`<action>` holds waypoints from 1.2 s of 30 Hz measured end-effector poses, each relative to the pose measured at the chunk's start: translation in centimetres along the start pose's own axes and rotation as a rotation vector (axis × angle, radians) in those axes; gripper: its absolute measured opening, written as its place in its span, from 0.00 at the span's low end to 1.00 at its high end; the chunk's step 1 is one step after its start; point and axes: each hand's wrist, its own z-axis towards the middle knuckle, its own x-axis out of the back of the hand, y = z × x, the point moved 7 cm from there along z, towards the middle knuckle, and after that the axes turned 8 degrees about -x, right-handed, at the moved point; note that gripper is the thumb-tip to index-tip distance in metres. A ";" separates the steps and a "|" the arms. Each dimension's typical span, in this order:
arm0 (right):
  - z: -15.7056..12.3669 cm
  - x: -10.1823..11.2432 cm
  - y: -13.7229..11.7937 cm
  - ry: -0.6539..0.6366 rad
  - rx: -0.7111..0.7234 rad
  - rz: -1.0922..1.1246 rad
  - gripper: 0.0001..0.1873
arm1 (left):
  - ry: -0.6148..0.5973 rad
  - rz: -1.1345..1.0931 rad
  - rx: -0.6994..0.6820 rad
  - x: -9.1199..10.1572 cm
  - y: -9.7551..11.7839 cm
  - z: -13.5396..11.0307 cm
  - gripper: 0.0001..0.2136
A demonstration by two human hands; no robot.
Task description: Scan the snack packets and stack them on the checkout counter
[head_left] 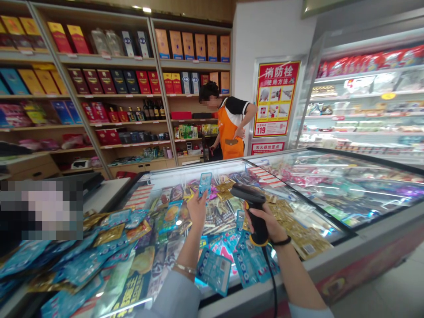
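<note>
My left hand [198, 206] pinches a small blue packet [205, 183] by its lower end and holds it up over the glass-topped freezer [228, 164]. In my right hand [270, 224] is a black barcode scanner [254, 207], gripped by its handle, its head pointing left toward the packet. A black cable [273, 278] hangs from the handle's base. Several blue packets [214, 270] lie on the glass below my hands. Gold packets [303, 227] are spread on the glass to the right of the scanner.
A heap of blue and gold packets [89, 254] covers the freezer's left end. Behind it, a person in an orange apron [231, 128] stands near shelves [122, 95] of boxes and bottles. A lit display fridge [367, 97] is at the right. A blurred-out patch hides something at far left.
</note>
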 end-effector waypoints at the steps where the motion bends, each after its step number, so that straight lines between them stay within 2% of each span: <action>1: 0.0 0.0 0.1 -0.001 -0.003 0.001 0.15 | 0.004 0.002 0.001 0.0 -0.1 0.0 0.18; 8: 0.4 0.3 0.1 -0.020 -0.005 0.103 0.15 | 0.017 -0.144 0.069 -0.7 -1.7 0.1 0.18; 12: 0.7 0.2 -0.1 -0.034 -0.001 0.173 0.14 | 0.025 -0.191 0.089 -0.9 -1.3 0.0 0.16; 16: 0.3 0.1 -0.3 0.008 -0.018 0.187 0.13 | 0.023 -0.251 0.096 0.3 0.4 -0.1 0.15; 19: -0.1 -0.8 -1.0 0.004 -0.014 0.144 0.12 | 0.009 -0.332 0.094 2.4 1.9 0.2 0.16; 22: -0.4 -2.9 -2.3 -0.021 0.015 0.104 0.12 | 0.035 -0.308 0.036 6.2 3.7 0.9 0.16; 24: -0.5 -5.2 -2.9 -0.058 0.032 0.105 0.12 | 0.079 -0.249 0.003 9.6 4.8 1.6 0.15; 27: -0.4 -9.6 -2.8 -0.122 0.043 0.127 0.13 | 0.149 -0.229 0.022 15.5 5.4 2.6 0.16; 31: 0.4 -16.1 -0.3 -0.181 0.021 0.203 0.12 | 0.242 -0.213 0.045 24.5 4.7 2.9 0.18; 34: 1.3 -21.4 3.0 -0.254 -0.045 0.279 0.13 | 0.318 -0.098 0.049 31.1 3.4 1.8 0.18; 36: 1.8 -24.7 5.1 -0.296 -0.081 0.310 0.14 | 0.354 -0.002 0.084 34.6 2.2 0.7 0.17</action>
